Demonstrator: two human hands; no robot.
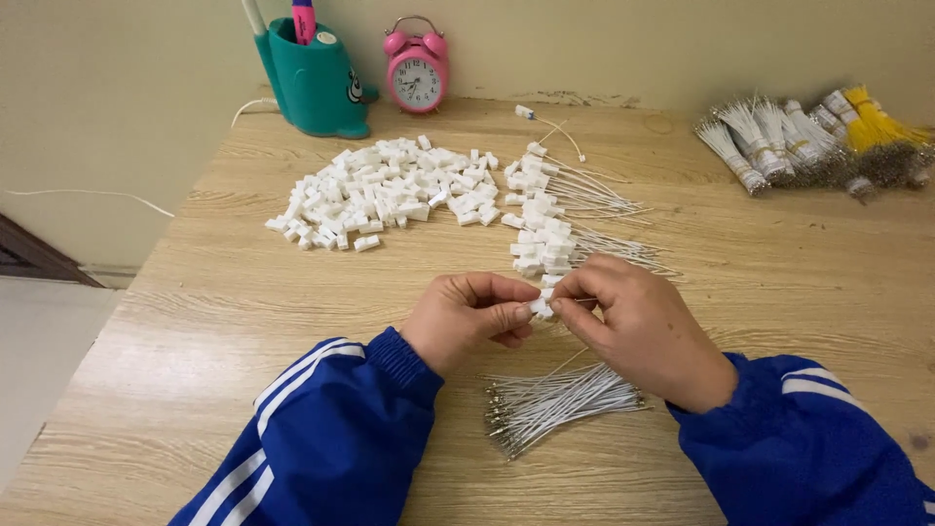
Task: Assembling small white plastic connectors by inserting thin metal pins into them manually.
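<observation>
Both hands meet at frame centre: left hand (467, 317) and right hand (633, 326) pinch one small white connector (542, 308) between fingertips. Light, rigid plastic, easy to fumble, so I grip its flat sides. Its wire looks thin and floppy.

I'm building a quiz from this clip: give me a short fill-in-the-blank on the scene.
1. Both hands pinch a small ____ connector.
2. The alarm clock at the wall is ____.
3. The loose wires below the hands are ____.
4. The pen holder stands ____ of the clock.

Missing: white; pink; white; left
</observation>
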